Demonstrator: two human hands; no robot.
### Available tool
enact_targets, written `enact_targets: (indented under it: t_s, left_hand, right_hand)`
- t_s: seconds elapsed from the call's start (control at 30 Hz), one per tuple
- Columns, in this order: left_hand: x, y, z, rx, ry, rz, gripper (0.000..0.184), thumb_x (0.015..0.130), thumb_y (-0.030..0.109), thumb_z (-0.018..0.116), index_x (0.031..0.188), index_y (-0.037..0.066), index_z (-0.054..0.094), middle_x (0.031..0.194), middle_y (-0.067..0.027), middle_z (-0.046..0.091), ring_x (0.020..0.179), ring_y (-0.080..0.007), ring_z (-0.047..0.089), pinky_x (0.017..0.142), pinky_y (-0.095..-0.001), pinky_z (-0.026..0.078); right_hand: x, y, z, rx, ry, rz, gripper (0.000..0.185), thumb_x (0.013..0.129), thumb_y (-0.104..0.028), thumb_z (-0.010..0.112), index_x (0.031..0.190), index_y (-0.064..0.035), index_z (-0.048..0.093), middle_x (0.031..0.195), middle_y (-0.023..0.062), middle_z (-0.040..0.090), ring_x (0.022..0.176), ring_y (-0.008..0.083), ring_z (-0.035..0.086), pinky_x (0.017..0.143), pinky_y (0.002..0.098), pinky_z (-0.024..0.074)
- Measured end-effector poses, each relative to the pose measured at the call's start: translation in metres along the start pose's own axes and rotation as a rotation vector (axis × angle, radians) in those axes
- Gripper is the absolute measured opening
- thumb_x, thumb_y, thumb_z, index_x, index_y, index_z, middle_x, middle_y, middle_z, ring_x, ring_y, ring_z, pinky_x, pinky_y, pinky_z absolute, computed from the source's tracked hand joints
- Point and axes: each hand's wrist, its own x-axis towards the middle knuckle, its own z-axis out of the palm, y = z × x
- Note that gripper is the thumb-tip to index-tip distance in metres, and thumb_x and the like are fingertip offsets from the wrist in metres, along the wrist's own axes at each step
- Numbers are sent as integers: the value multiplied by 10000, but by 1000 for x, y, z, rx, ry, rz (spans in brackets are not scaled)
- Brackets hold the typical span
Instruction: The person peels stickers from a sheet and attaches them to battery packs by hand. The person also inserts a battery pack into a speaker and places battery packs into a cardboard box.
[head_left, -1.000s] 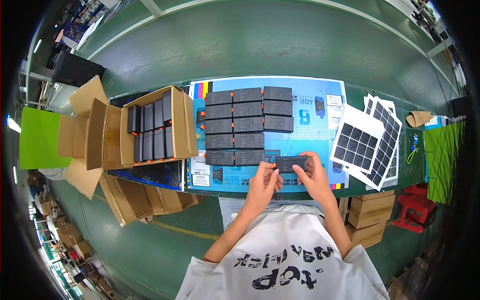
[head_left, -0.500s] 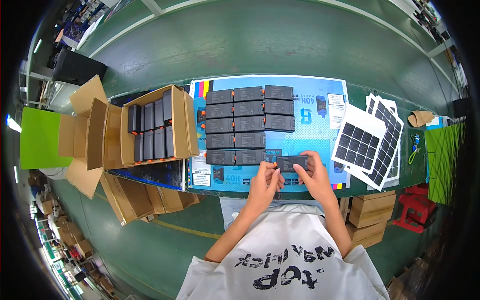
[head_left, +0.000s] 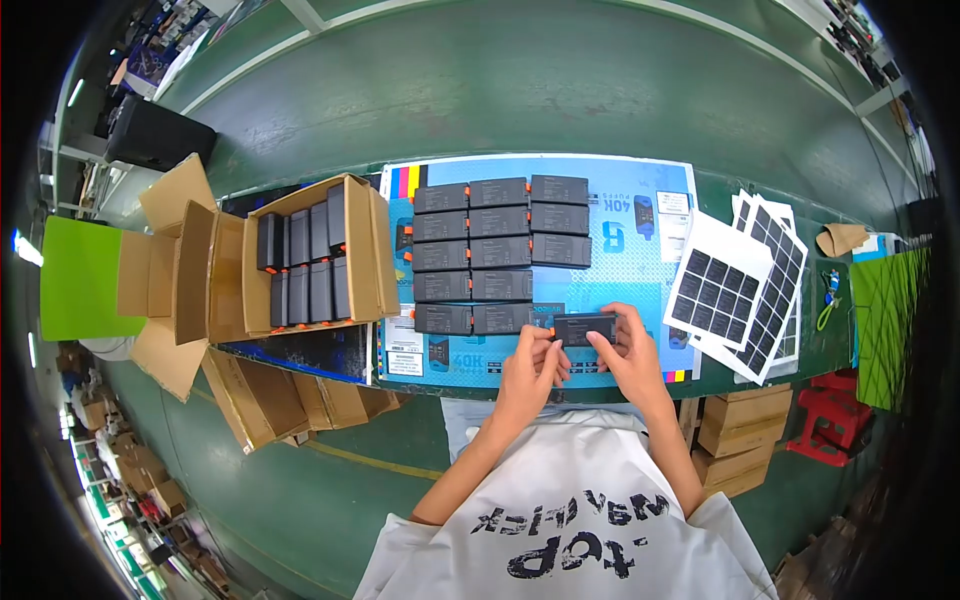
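Observation:
A black rectangular device (head_left: 584, 328) with an orange tip lies level between my hands, over the near part of a blue printed sheet (head_left: 640, 290). My left hand (head_left: 532, 362) pinches its orange-tipped left end. On its right end and front edge, my right hand (head_left: 628, 350) is closed, the thumb resting on its face. Left of my hands, similar black devices (head_left: 500, 222) lie in three columns on the sheet, orange tips at their left ends. White sheets of black labels (head_left: 715, 285) overlap to the right.
An open cardboard box (head_left: 385, 260) holding several black devices stands on the left, beside another open box (head_left: 195, 270). Brown paper (head_left: 838, 238) and a green-corded item (head_left: 829, 300) lie at the far right. A red stool (head_left: 830, 418) and cartons (head_left: 740, 435) stand below.

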Motion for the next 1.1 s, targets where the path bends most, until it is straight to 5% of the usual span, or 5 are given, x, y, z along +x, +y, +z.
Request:
enact_targets:
  t_s: [0.27, 0.6, 0.9, 1.07, 1.1]
  left_hand:
    - [2, -2, -1, -1, -6, -10, 120, 1115, 80, 510, 1189, 14, 443, 825, -118, 688, 678, -170, 705, 567, -281, 552]
    - [3, 0, 4, 1, 37, 23, 192, 1138, 128, 464, 1274, -7, 473, 850, -119, 673, 653, -155, 696, 546, -267, 550]
    - [3, -11, -4, 6, -11, 45, 237, 1154, 178, 441, 1167, -9, 586, 827, -114, 679, 641, -157, 693, 530, -264, 542]
    - [3, -14, -5, 52, -11, 78, 215, 1145, 146, 450, 1161, -13, 594, 833, -109, 677, 650, -140, 679, 540, -265, 543]
    - [3, -13, -5, 36, -21, 69, 213, 1145, 143, 451, 1156, -16, 594, 834, -109, 678, 653, -140, 680, 544, -265, 545]
  right_hand:
    - [1, 4, 5, -55, 115, -81, 390, 941, -23, 766, 1300, -40, 615, 1190, 85, 511, 786, 105, 605, 595, 234, 537]
    - [2, 14, -3, -191, 193, -162, 383, 925, -100, 809, 1273, -26, 666, 1071, 59, 599, 752, 85, 583, 634, 234, 491]
    - [36, 9, 6, 16, 271, -152, 407, 1005, -133, 729, 1380, -10, 633, 704, 10, 613, 603, 56, 556, 525, 222, 418]
    - [50, -5, 22, 71, 227, -107, 410, 1006, -130, 726, 1367, 34, 622, 741, 14, 627, 614, 52, 559, 510, 225, 410]
    - [50, -5, 23, 54, 231, -86, 418, 997, -139, 739, 1353, 46, 622, 864, 66, 644, 643, 80, 591, 548, 243, 457]
